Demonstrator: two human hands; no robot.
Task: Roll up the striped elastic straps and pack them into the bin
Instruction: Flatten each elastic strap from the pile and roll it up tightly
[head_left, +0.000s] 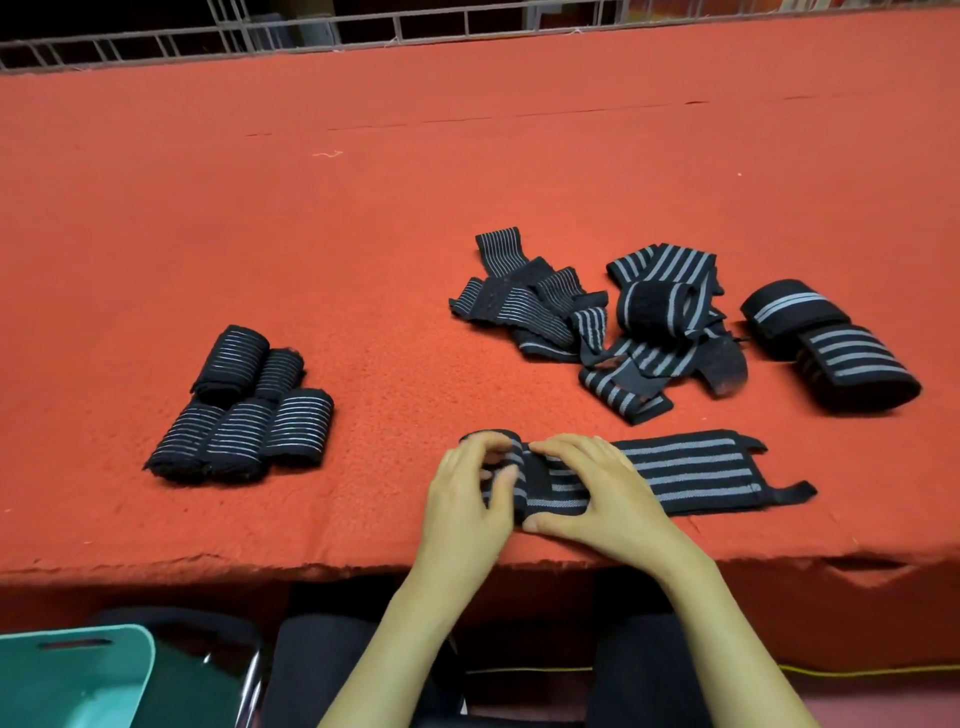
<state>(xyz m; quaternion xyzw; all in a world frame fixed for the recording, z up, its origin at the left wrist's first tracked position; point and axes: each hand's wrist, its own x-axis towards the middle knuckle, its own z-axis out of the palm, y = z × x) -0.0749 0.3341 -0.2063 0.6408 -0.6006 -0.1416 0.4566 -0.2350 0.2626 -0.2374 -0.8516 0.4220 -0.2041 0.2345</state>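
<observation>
A black strap with grey stripes (691, 473) lies flat near the front edge of the red table, its left end partly rolled. My left hand (467, 493) and my right hand (587, 488) both grip that rolled end, fingers curled over it. Several finished rolls (244, 410) sit grouped at the left. A loose heap of unrolled straps (597, 322) lies beyond my hands, and two wider rolled straps (831, 348) rest at the right. The teal bin (72, 675) stands below the table at the bottom left.
The red felt-covered table (363, 208) stretches far back to a wire grid fence (311, 36). My dark-clothed legs and a chair frame (249, 686) are under the front edge, beside the bin.
</observation>
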